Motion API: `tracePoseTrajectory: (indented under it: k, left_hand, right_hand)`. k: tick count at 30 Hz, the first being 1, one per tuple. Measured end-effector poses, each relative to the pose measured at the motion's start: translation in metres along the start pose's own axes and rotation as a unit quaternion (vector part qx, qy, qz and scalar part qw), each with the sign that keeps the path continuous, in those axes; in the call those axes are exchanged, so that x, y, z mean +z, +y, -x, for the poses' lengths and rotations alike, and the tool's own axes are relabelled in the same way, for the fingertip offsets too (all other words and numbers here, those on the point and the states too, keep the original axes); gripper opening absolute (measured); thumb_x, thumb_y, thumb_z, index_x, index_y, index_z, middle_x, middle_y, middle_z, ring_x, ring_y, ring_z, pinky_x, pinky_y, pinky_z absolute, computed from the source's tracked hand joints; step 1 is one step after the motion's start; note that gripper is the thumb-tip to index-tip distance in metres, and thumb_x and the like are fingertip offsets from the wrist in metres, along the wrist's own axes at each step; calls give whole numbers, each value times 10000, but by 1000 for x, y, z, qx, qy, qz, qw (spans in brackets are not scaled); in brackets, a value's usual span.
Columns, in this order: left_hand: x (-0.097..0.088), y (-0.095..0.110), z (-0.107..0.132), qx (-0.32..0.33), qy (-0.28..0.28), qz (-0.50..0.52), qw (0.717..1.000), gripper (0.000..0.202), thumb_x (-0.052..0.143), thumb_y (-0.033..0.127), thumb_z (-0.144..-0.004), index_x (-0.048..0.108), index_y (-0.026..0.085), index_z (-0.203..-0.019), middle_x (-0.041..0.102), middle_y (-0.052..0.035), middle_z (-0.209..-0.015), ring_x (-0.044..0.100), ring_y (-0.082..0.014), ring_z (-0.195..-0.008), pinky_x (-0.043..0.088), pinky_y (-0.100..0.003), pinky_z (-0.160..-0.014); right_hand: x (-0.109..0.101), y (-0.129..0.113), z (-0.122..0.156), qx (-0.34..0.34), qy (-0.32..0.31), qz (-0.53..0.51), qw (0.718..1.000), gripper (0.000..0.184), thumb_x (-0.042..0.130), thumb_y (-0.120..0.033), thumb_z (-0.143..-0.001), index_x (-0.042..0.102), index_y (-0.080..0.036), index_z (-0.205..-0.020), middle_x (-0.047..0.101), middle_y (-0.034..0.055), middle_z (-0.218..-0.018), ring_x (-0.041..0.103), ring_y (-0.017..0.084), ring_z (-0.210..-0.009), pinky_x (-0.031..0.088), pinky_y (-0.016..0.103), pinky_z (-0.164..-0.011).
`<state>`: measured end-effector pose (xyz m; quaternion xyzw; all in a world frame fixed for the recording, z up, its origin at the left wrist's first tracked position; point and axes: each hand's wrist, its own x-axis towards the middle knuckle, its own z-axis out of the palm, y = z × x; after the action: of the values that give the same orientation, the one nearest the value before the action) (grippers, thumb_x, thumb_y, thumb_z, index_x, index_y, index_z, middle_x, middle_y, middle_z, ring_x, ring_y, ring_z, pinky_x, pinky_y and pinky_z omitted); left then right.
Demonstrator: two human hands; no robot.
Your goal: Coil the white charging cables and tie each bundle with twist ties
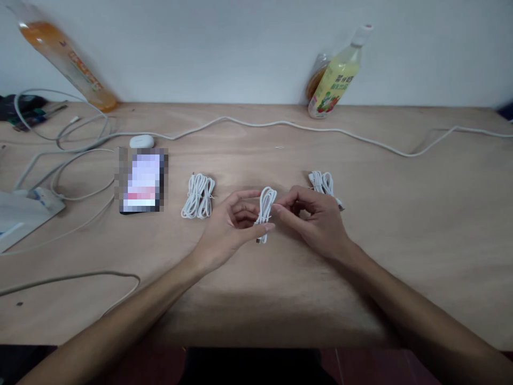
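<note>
A coiled white cable (pixel 266 206), bundled in a loop, stands up between the thumb and fingers of my left hand (pixel 236 222). Its plug end points down, just below my left thumb. My right hand (pixel 315 216) is pinched closed at the right side of that coil, its fingertips against or very near it. What those fingertips hold is too small to make out. To the left of my left hand lie tied white cable bundles (pixel 197 197). Another white cable bundle (pixel 321 183) lies behind my right hand, which partly hides it.
A phone (pixel 142 182) with a blurred screen and a white earbud case (pixel 141 141) lie at left, near loose cords and a white power strip (pixel 28 214). A long white cord (pixel 256 125) crosses the table's back. An orange drink bottle (pixel 68 64) and a yellow drink bottle (pixel 336 80) stand by the wall.
</note>
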<state>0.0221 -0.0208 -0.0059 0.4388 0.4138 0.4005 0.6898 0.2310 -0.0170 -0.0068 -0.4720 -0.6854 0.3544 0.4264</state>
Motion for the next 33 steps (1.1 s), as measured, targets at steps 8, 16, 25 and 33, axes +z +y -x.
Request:
tracePoseTrajectory:
  k: [8, 16, 25, 33]
  left_hand:
    - [0, -4, 1, 11, -18, -17, 1000, 540, 915, 169, -796, 671, 173, -1277, 818, -10, -906, 769, -176, -867, 605, -295, -799]
    - [-3, -2, 1, 22, -68, 10, 997, 342, 737, 303, -995, 656, 150, -1290, 824, -86, -1048, 780, -210, -897, 635, -378, -851]
    - [-2, 4, -2, -47, -58, 111, 991, 261, 702, 321, -910, 672, 153, -1108, 580, 42, -678, 423, -96, -525, 330, -264, -541]
    - [2, 14, 1, -59, -4, 146, 987, 377, 926, 395, -804, 732, 163, -1029, 323, 125, -580, 197, -56, -504, 177, -233, -492]
  right_hand:
    - [1, 2, 0, -67, 12, 48, 997, 200, 734, -225, -973, 734, -223, -773, 660, -38, -637, 494, 107, -537, 392, 272, -529]
    - [1, 5, 1, -125, 37, 88, 988, 167, 747, -205, -990, 740, -221, -824, 676, -33, -669, 511, 106, -536, 417, 268, -533]
    - [3, 5, 1, -75, 19, 53, 996, 184, 719, -226, -991, 721, -229, -807, 636, -39, -652, 479, 110, -541, 407, 269, -534]
    - [5, 4, 0, -1, 29, -2, 1000, 179, 750, -273, -949, 736, -226, -777, 648, -31, -653, 508, 117, -564, 371, 277, -533]
